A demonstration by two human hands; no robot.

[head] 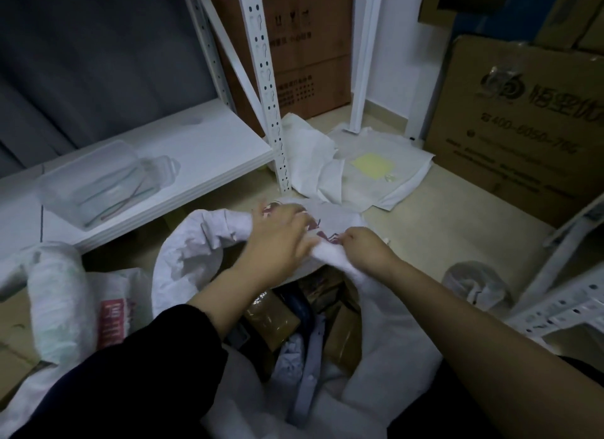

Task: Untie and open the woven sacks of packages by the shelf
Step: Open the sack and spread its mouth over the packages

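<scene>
Both hands work the far rim of an open woven sack [183, 242] on the floor beside the shelf [183, 157]

The left hand [277, 239], forearm stretched forward from a dark sleeve, lies over the rolled white rim with its fingers curled onto it; the right hand [364, 246], just beside it, pinches the same fold in a closed fist, while brown packages [271, 314] show inside the mouth
</scene>
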